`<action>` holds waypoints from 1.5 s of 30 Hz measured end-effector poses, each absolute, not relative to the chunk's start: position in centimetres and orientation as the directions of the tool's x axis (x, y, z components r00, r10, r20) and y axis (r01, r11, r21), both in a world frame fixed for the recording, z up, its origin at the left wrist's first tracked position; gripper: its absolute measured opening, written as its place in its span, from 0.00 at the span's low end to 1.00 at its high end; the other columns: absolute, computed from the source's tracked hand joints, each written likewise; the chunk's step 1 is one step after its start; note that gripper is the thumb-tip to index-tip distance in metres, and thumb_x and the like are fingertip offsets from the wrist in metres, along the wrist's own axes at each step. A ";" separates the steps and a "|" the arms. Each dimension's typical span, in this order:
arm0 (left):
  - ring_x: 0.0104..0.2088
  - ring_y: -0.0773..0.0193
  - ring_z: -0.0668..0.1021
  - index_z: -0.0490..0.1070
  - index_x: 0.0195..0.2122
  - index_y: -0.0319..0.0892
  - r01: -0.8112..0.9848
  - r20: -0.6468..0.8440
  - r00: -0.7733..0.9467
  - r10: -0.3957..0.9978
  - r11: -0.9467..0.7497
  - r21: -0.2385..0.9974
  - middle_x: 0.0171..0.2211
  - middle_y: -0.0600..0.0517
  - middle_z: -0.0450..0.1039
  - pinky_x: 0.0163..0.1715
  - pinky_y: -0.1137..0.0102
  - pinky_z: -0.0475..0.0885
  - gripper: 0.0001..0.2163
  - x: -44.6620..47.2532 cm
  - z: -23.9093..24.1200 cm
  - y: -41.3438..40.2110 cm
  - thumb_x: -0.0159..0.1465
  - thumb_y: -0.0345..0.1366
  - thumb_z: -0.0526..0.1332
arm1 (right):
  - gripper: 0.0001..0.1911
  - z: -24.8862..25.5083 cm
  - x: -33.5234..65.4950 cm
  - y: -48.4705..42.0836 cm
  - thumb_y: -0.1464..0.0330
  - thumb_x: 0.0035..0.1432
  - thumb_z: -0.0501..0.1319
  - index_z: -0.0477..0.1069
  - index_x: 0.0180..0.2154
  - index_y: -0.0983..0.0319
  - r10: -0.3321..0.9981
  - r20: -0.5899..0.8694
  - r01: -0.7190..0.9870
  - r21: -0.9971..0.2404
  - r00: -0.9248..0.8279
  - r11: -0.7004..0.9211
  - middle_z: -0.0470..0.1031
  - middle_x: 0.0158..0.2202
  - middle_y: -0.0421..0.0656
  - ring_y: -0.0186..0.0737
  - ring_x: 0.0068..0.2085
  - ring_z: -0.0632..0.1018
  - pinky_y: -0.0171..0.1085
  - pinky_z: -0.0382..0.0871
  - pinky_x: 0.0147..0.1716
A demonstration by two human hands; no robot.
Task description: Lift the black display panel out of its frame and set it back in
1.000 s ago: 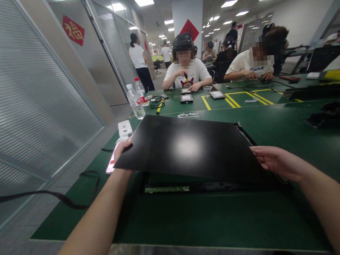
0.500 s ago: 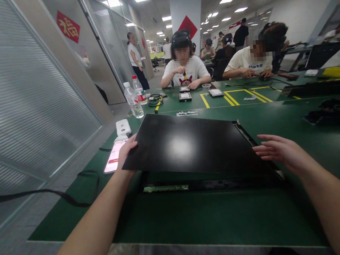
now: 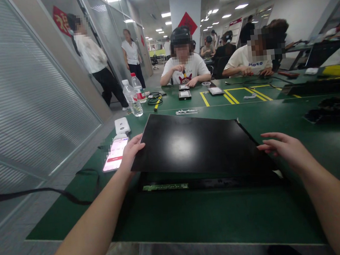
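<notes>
A thin black screen panel with a glossy face lies slanted before me, its left side raised. My left hand grips its left edge, thumb on top and fingers beneath. At the right edge, my right hand has its fingers stretched out and slightly apart; the fingertips are close to the panel, and I cannot tell whether they touch it. Below the panel, a black frame rests on the green table. A green circuit board strip shows along the frame's near side. The panel hides most of the frame.
Left of the panel are a lit phone, a white power bank and a black strap. Two bottles stand farther back. Across the table, a person works over small drives. Dark parts lie at right.
The panel and my left hand have shifted slightly right, so the panel covers more of the frame's right side. My right hand has moved slightly right. A person has appeared at the back left.
</notes>
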State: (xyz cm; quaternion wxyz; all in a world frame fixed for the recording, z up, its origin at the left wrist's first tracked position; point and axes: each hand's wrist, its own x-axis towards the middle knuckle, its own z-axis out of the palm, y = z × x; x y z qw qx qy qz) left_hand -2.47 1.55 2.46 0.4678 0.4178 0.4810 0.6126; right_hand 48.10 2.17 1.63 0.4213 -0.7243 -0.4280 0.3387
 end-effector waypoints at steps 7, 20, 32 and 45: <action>0.37 0.49 0.84 0.79 0.40 0.41 -0.181 -0.032 -0.155 0.987 0.004 0.984 0.33 0.50 0.85 0.34 0.66 0.77 0.23 -3.9 1.7 3.1 0.40 0.31 0.75 | 0.20 1.1 48.3 2.4 0.62 0.50 0.67 0.79 0.46 0.57 0.913 -0.101 0.379 -0.887 0.395 -0.262 0.85 0.32 0.48 0.49 0.34 0.83 0.40 0.69 0.27; 0.34 0.52 0.84 0.77 0.42 0.42 -0.210 -0.005 -0.176 0.984 -0.033 0.977 0.34 0.50 0.84 0.32 0.67 0.76 0.21 -1.6 2.0 1.3 0.45 0.34 0.74 | 0.16 2.1 47.5 2.0 0.63 0.48 0.67 0.79 0.42 0.58 0.894 -0.103 0.391 -0.873 0.437 -0.292 0.84 0.30 0.48 0.51 0.36 0.85 0.43 0.74 0.32; 0.38 0.51 0.84 0.77 0.47 0.41 -0.186 0.006 -0.146 0.989 -0.033 0.982 0.39 0.47 0.84 0.34 0.67 0.76 0.23 -0.8 2.4 0.7 0.48 0.35 0.74 | 0.15 0.7 48.4 2.4 0.61 0.49 0.67 0.80 0.41 0.56 0.911 -0.028 0.458 -0.858 0.411 -0.233 0.84 0.29 0.47 0.53 0.35 0.85 0.45 0.77 0.34; 0.33 0.54 0.84 0.79 0.47 0.42 -0.189 -0.069 -0.104 0.992 0.048 0.981 0.36 0.49 0.85 0.33 0.66 0.77 0.21 -0.6 2.7 0.6 0.50 0.34 0.74 | 0.14 1.1 48.3 2.2 0.58 0.52 0.65 0.80 0.41 0.53 0.923 -0.006 0.632 -0.727 0.385 -0.268 0.85 0.33 0.46 0.54 0.35 0.83 0.46 0.72 0.31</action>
